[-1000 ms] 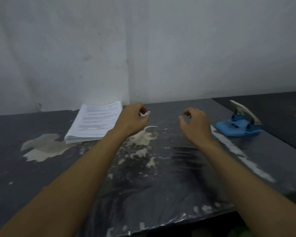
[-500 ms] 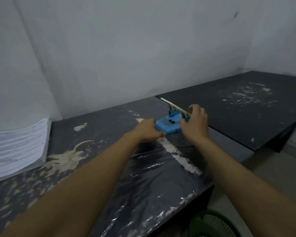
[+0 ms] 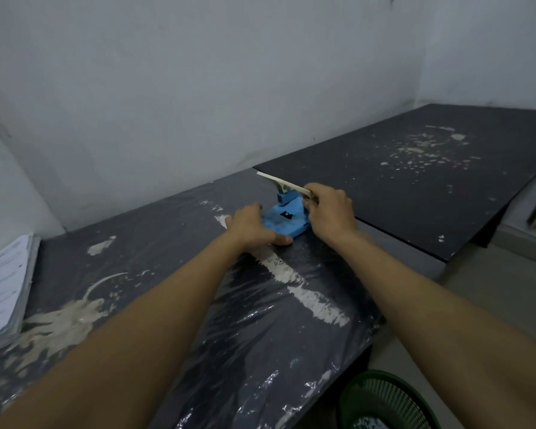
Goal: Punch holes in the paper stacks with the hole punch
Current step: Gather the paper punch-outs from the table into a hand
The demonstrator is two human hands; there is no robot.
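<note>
A blue hole punch [image 3: 287, 216] with a pale raised lever stands on the dark table [image 3: 174, 274], near the seam with a second table. My left hand [image 3: 254, 226] grips the near-left edge of its blue base, thumb under the front. My right hand [image 3: 330, 212] holds its right side, fingers curled round the lever's near end. A thick stack of printed paper [image 3: 3, 283] lies at the far left edge of view, apart from both hands.
A second black table [image 3: 415, 181] adjoins on the right, speckled with pale stains. A green mesh waste basket [image 3: 384, 400] stands on the floor below the near right corner. White walls close in behind both tables. Wrinkled plastic film covers the near tabletop.
The view swung right from the paper stack. Both hands moved from mid-table to the hole punch and took hold of it, the left now reaching further under its base.
</note>
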